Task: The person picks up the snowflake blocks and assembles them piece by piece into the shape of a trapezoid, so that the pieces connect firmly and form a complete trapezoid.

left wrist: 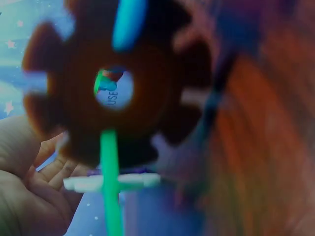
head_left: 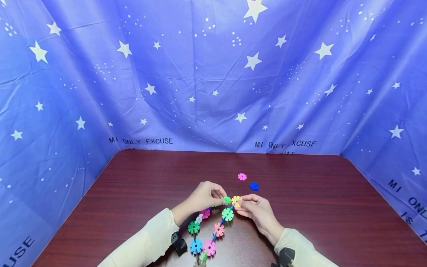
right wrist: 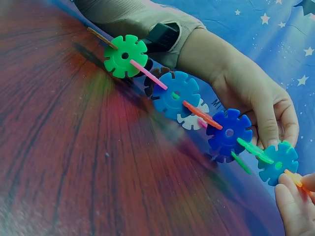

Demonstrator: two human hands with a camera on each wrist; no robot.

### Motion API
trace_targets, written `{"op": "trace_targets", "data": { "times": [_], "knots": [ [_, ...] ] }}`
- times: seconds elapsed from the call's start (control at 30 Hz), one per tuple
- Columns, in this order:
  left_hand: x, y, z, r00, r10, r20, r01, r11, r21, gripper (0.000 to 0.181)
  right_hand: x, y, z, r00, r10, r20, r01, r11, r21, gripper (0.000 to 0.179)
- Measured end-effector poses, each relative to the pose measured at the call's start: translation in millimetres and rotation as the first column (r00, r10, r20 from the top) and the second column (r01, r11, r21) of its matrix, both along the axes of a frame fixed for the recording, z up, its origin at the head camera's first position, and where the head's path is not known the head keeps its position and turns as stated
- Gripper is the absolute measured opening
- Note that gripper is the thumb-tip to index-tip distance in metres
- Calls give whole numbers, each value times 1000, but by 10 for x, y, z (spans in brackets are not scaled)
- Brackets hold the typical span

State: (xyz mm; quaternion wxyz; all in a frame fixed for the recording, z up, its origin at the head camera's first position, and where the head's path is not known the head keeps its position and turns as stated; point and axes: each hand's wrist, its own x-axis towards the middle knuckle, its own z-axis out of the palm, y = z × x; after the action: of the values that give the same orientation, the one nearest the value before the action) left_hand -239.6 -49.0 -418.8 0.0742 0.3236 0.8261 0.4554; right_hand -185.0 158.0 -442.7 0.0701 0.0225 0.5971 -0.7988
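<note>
A chain of notched plastic discs in many colours loops between the hands in the head view. My left hand pinches a green disc at the chain's far end. Just beside it, my right hand grips a yellow disc between thumb and fingers. In the right wrist view the yellow disc, seen edge-on, meets the left hand's disc at its rim. A dark, blurred disc fills much of the left wrist view, with a green one edge-on below its centre hole.
Beyond the hands, a loose pink disc and a loose blue disc lie on the dark red-brown table. A blue curtain with white stars surrounds the table's back and sides. The chain runs toward the near edge.
</note>
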Motion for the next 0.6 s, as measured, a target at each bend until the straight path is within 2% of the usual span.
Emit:
{"op": "trace_targets", "data": {
  "times": [0.23, 0.43, 0.6],
  "knots": [
    [27, 25, -39, 1000, 7, 18, -8, 999, 47, 5, 6, 20, 6, 1000, 3, -9, -3, 1000, -1, 12],
    [25, 38, -71, 999, 51, -16, -50, 995, 81, 6, 5, 27, 9, 1000, 11, -3, -11, 1000, 9, 12],
    [25, 64, -96, 999, 40, -10, -38, 992, 117, 5, 9, 30, 11, 1000, 17, -2, -17, 1000, 18, 12]
  ]
}}
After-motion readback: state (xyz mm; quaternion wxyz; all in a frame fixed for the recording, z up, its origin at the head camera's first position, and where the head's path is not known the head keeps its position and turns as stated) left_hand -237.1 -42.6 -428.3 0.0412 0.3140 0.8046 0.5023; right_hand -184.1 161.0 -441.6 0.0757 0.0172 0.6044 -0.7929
